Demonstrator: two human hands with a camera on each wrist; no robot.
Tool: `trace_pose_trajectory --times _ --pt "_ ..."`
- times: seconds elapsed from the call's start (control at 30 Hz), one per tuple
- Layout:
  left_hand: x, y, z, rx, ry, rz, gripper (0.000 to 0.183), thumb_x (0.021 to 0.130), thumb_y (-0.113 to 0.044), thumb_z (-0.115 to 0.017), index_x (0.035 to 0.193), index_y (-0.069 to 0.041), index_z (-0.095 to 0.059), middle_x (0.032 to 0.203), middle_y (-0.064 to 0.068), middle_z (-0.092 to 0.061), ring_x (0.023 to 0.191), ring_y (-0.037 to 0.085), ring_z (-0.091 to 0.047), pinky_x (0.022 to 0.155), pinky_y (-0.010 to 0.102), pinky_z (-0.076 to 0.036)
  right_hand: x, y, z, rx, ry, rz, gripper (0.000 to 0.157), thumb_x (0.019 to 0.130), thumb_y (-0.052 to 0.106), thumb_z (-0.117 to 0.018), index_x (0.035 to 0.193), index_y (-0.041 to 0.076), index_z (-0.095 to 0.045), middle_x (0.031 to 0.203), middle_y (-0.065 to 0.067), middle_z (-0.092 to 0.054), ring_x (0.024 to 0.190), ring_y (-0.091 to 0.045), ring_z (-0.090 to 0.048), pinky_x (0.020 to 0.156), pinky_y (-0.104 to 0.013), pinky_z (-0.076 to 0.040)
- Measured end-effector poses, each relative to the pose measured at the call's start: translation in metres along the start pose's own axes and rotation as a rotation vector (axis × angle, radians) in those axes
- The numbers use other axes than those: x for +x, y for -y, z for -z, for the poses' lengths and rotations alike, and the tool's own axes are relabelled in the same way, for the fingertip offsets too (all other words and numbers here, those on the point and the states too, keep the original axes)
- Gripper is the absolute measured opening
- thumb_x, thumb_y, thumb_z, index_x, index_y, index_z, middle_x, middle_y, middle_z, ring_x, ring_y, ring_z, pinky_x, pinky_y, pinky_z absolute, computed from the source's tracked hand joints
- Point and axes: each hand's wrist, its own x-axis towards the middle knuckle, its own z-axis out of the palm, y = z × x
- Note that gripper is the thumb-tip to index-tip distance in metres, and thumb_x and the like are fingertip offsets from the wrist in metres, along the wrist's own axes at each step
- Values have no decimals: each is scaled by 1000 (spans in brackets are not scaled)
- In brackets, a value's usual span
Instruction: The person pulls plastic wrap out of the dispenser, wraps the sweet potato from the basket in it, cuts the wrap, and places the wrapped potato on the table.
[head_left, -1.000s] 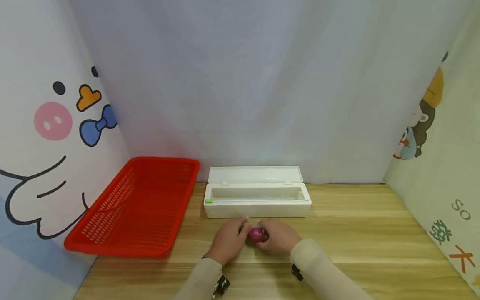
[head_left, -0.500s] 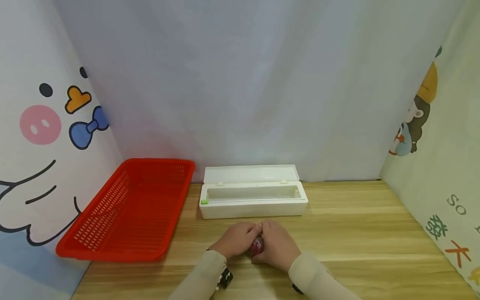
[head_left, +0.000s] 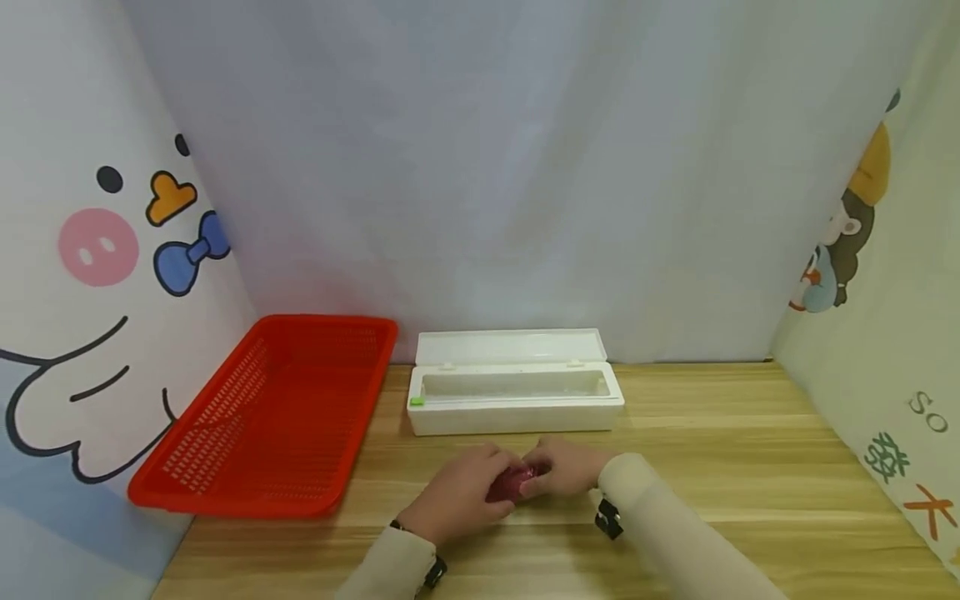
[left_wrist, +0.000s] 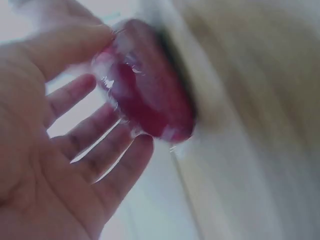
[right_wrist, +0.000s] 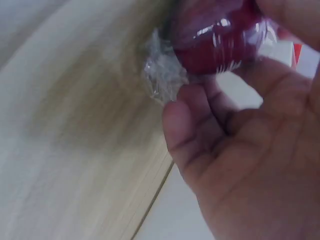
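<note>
A purple-red onion (head_left: 512, 483), wrapped in clear cling film, is low over the wooden table between both hands. My left hand (head_left: 459, 496) holds its left side; in the left wrist view the thumb is at the top of the onion (left_wrist: 145, 85) and the fingertips lie along its edge. My right hand (head_left: 572, 467) grips the opposite side between thumb and fingers. By the curled right fingers (right_wrist: 182, 120), a crumpled tail of cling film (right_wrist: 162, 72) sticks out from the onion. The hands cover much of the onion in the head view.
Just beyond the hands stands a long white cling film dispenser (head_left: 517, 418) with its lid (head_left: 510, 347) raised and a green slider at its left end. A red plastic basket (head_left: 358, 433) sits on the left of the table (head_left: 720, 467). Curtains enclose the table's back and sides.
The fingertips that met over the onion half a second ago have parted. My right hand has shifted right and turned, and my left hand now reaches around the onion's near side.
</note>
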Motion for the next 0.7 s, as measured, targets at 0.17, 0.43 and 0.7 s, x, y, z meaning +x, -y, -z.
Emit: trace_pose_trajectory --times 0.17,0.43,0.7 --pt "7 2 -5 -18 11 18 45 80 -36 -76 121 -28 -59 109 -11 -57 97 5 -54 84 31 -48 -2 -1 2 23 -16 -41 36 90 43 -61 115 18 -65 103 6 -60 94 -11 -54 83 -33 -44" --pt "24 18 4 -92 134 57 31 97 -33 -52 126 -23 -58 118 -7 -63 108 9 -57 93 35 -46 -9 17 -32 -456 -493 31 44 78 35 -76 109 10 -58 91 1 -53 83 -15 -53 70 -32 -50" --pt "22 17 4 -153 151 105 29 96 -34 -54 123 -24 -51 115 -3 -63 105 12 -59 89 37 -48 -7 17 -41 -519 -507 19 49 77 27 -79 118 11 -58 85 2 -50 76 -13 -50 62 -28 -47"
